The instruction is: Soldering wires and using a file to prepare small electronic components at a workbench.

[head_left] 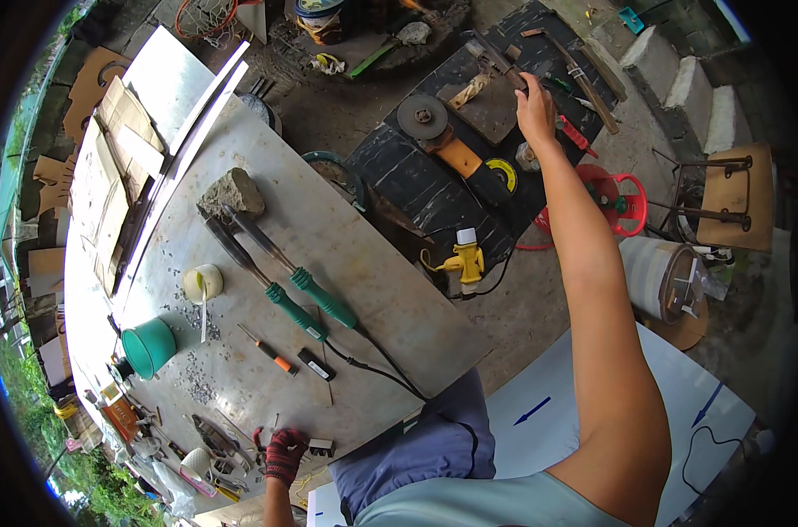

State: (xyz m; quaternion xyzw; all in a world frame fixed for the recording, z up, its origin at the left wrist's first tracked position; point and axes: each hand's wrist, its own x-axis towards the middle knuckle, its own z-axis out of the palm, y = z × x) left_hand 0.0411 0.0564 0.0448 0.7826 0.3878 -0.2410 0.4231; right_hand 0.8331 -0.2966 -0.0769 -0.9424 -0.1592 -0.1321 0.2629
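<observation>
Stretched far out to the right, my bare right hand has its fingers bent over the handle end of a dark steel hammer. That hammer lies above a rusty square plate on the black board. My left hand, in a dark red knit glove, rests at the metal table's near edge with fingers spread. Beside it are a small dark metal block and a red-handled tool. An angle grinder with an orange body lies left of my right arm.
Two green-handled welding leads lie on the metal table by a stone. A green cup, candle jar and orange screwdriver are nearby. A yellow power connector and red gas-bottle collar stand below the board.
</observation>
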